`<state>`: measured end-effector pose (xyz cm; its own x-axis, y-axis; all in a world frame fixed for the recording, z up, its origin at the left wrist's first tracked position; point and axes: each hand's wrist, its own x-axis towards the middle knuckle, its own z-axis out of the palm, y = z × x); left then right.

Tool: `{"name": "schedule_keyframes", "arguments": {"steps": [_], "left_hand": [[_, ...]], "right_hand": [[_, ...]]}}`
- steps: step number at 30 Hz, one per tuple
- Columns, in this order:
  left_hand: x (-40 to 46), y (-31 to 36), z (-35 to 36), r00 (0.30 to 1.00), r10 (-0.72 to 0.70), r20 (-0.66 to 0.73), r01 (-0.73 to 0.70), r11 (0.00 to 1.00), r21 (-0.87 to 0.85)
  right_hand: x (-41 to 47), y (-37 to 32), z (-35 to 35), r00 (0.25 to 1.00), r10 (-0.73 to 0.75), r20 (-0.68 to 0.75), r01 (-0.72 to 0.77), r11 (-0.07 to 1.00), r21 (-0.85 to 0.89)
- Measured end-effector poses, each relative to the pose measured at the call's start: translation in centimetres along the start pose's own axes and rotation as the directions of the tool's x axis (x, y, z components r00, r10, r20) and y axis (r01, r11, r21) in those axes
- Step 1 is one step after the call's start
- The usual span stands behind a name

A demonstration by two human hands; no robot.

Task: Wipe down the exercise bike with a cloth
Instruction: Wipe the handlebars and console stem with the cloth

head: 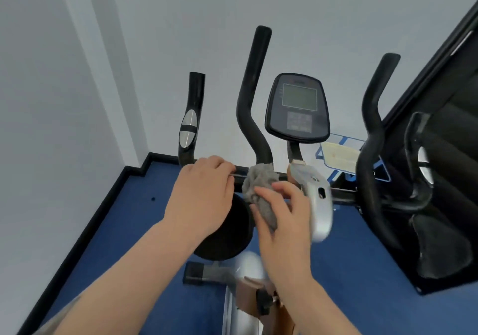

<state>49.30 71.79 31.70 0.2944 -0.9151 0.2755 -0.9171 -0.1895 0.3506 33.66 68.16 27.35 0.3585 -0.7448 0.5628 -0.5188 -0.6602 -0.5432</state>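
An exercise bike (319, 205) stands on blue flooring (124, 220) in a corner of pale walls (51, 76), its black handlebars (252, 96) rising on either side of a dark console (298, 107) with a grey screen, and a black-framed mirror (439, 153) leans at the right. The person's left hand (201, 197) curls its fingers over the horizontal crossbar (239, 173) just left of the centre post. The right hand (282, 210) grips a crumpled grey cloth (261, 187), pressing it against the bar at the foot of the middle handlebar, beside the silver housing.
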Motion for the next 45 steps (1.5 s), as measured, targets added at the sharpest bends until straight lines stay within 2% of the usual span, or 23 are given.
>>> {"name": "schedule_keyframes", "arguments": {"steps": [2, 5, 8, 12, 15, 18, 22, 25, 28, 30, 32, 35, 37, 41, 45], "left_hand": [[-0.6, 0.0, 0.2, 0.998, 0.039, -0.046, -0.035, 0.995, 0.093], [-0.8, -0.1, 0.3, 0.99, 0.089, -0.113, -0.074, 0.989, 0.13], [-0.9, -0.1, 0.1, 0.984, 0.101, -0.148, -0.091, 0.993, 0.074], [-1.3, -0.1, 0.0, 0.982, 0.035, -0.188, -0.04, 0.999, -0.02], [-1.2, -0.1, 0.0, 0.986, 0.02, -0.163, -0.034, 0.996, -0.081], [-1.3, -0.1, -0.5, 0.994, -0.014, -0.109, -0.001, 0.99, -0.139], [-1.1, -0.4, -0.6, 0.999, 0.013, -0.05, -0.022, 0.984, -0.178], [-0.8, -0.8, -0.5, 0.998, 0.06, -0.02, -0.063, 0.975, -0.213], [-0.8, -0.9, -0.8, 0.994, 0.108, -0.014, -0.108, 0.964, -0.244], [-0.8, -1.0, -1.0, 0.989, 0.145, -0.027, -0.147, 0.957, -0.249], [-0.7, -1.1, -1.1, 0.982, 0.184, -0.027, -0.185, 0.952, -0.244], [-0.4, -1.2, -1.0, 0.974, 0.227, -0.025, -0.225, 0.939, -0.261], [-0.3, -1.3, -0.8, 0.968, 0.25, -0.024, -0.248, 0.934, -0.257], [-0.2, -1.5, -0.7, 0.963, 0.266, -0.026, -0.264, 0.927, -0.267], [-0.4, -1.6, -0.8, 0.965, 0.262, -0.016, -0.254, 0.92, -0.299]], "right_hand": [[1.2, 0.4, 0.2, 0.999, -0.045, -0.025, 0.045, 0.999, 0.007], [4.3, 0.2, 0.6, 0.998, 0.004, -0.069, -0.001, 0.999, 0.04], [2.1, -0.5, 0.8, 0.997, 0.024, -0.069, -0.022, 0.999, 0.026], [0.2, 0.2, 0.0, 0.995, -0.1, 0.015, 0.1, 0.995, 0.008], [3.1, 0.4, 0.4, 0.999, 0.0, -0.035, 0.002, 0.999, 0.043], [1.2, -0.7, 0.9, 0.992, 0.087, -0.089, -0.077, 0.991, 0.106], [1.5, -0.5, -0.1, 0.997, 0.075, -0.001, -0.074, 0.985, 0.153], [6.2, -0.5, -1.4, 0.976, 0.182, -0.121, -0.152, 0.963, 0.223], [9.0, -0.9, -1.5, 0.971, 0.153, -0.186, -0.134, 0.985, 0.108], [8.7, -0.9, -1.0, 0.983, 0.155, -0.098, -0.152, 0.988, 0.035], [7.0, -1.1, -0.4, 0.98, 0.197, -0.012, -0.196, 0.979, 0.05], [5.1, -1.4, -0.4, 0.98, 0.194, -0.033, -0.189, 0.975, 0.118], [6.0, -1.6, -0.7, 0.984, 0.18, -0.02, -0.178, 0.981, 0.076], [8.2, -2.2, -0.2, 0.973, 0.205, 0.102, -0.2, 0.978, -0.056], [5.1, -2.5, -0.1, 0.969, 0.243, 0.054, -0.236, 0.965, -0.112]]}}
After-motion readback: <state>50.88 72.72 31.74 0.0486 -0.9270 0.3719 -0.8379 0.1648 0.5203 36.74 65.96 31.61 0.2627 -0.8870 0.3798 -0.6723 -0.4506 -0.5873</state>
